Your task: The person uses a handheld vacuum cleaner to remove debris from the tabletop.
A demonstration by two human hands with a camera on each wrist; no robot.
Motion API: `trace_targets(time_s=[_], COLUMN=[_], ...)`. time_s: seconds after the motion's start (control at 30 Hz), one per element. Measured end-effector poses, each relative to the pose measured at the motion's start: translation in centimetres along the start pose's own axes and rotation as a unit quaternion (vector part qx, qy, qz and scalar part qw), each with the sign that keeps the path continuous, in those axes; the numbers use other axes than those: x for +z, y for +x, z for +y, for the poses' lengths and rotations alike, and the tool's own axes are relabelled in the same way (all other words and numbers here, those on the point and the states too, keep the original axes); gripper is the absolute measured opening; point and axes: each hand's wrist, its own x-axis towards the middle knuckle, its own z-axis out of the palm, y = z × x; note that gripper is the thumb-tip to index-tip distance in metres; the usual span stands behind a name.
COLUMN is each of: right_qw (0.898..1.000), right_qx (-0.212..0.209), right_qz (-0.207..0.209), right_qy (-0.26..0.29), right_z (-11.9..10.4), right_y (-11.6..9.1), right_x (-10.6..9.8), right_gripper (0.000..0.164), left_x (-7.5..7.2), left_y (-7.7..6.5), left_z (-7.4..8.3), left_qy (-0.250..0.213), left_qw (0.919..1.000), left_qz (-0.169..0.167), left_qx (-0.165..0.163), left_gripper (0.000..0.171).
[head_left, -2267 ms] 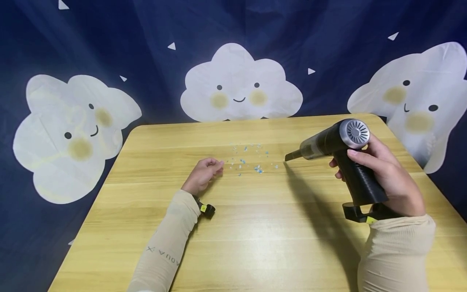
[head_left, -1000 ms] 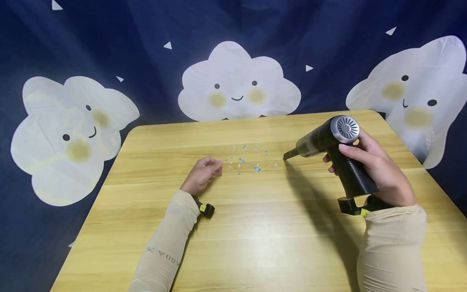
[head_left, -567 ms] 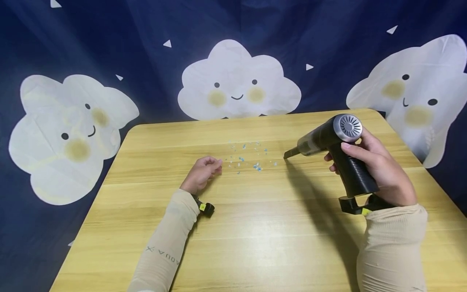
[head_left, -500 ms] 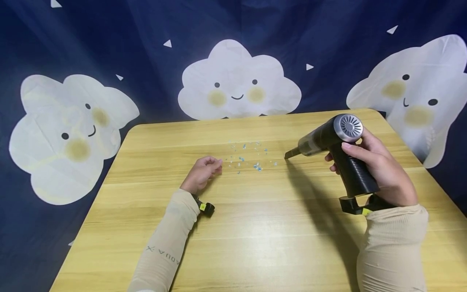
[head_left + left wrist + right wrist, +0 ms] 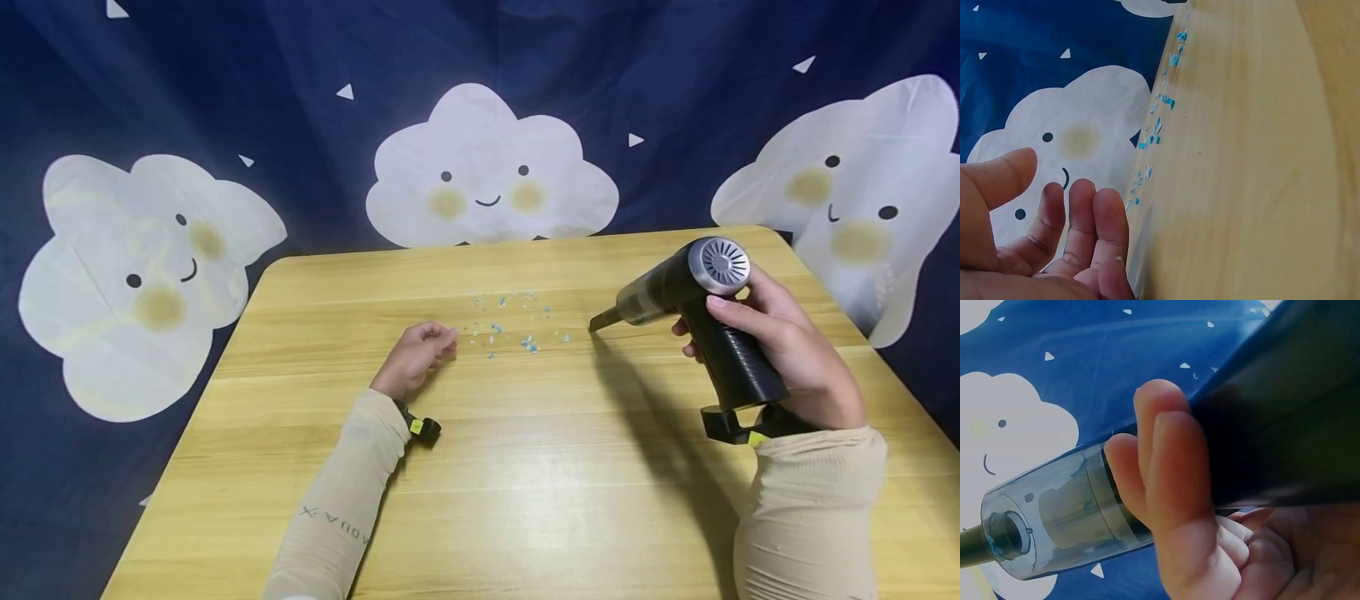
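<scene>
Basically, the right hand (image 5: 813,367) has its fingers wrapped around the handle of a black handheld vacuum (image 5: 671,287), with the nozzle (image 5: 606,318) angled down near some blue and white scraps (image 5: 530,345) scattered on the wooden table (image 5: 525,500) (can't tell if the tip touches the wood). Over on the scraps' other side, the left hand (image 5: 415,354) is holding nothing, fingers loosely bent, thumb apart.
</scene>
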Motion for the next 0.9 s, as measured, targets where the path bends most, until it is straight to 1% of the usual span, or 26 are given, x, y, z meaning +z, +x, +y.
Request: trace_targets(time_s=[0.27,0.47,0.77,0.9], right_qw=[1.0,1.0,1.0,0.999], right_qx=[0.006,0.006,-0.024,-0.033], right_qz=[-0.002,-0.001,-0.004,-0.004], right_qy=[-0.012,-0.001,0.016,0.012], right_z=[-0.01,0.04,0.03,0.08], right_y=[0.04,-0.01,0.32,0.59], right_x=[0.01,-0.03,0.22,0.49], right_gripper=[0.037,0.038,0.04,0.039], left_x=[0.03,-0.04,0.03,0.06], left_y=[-0.01,0.09,0.03,0.1], left_z=[-0.15,-0.27,-0.13,-0.17], left_qy=[-0.003,-0.005,-0.003,-0.003], left_qw=[1.0,1.0,1.0,1.0], left_qz=[0.004,0.002,0.004,0.004], left_qx=[0.004,0.004,0.002,0.002], left_gripper=[0.023,0.026,0.025,0.024])
